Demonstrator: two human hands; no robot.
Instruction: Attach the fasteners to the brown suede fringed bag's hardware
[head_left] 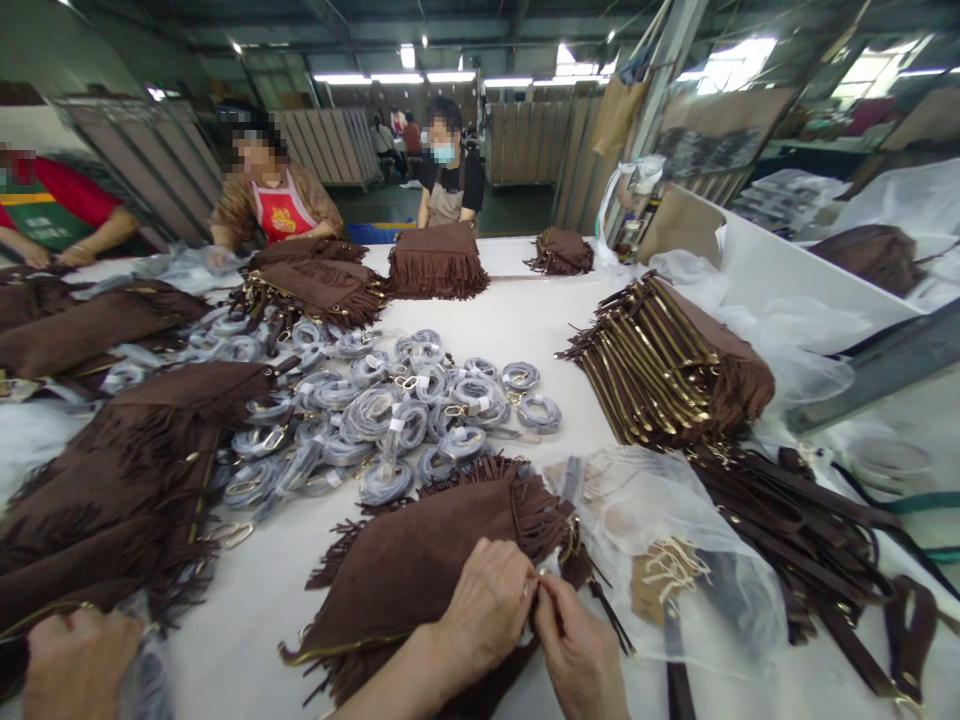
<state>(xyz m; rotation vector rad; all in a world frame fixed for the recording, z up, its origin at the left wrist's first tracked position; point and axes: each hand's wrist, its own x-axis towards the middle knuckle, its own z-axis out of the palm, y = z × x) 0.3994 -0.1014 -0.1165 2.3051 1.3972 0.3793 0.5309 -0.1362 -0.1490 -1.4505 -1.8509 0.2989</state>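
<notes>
A brown fringed bag (420, 560) with a gold zip lies on the white table in front of me. My left hand (491, 590) rests over its right end, fingers pinched together. Close against it, my right hand (577, 650) is closed too, thumb and fingertips meeting the left ones. What the fingertips hold is too small and covered to make out; a bit of whitish wrapping and gold hardware show just behind them. To the right of my hands lies a clear plastic bag (720, 560) with a brown tag and pale strings (671, 570).
Coiled grey wrapped straps (375, 415) fill the middle. Stacked fringed bags (660, 360) and loose brown straps (802, 530) lie right, more bags (127, 480) left. Another person's hand (82, 660) is at lower left. Co-workers (281, 205) sit across the table.
</notes>
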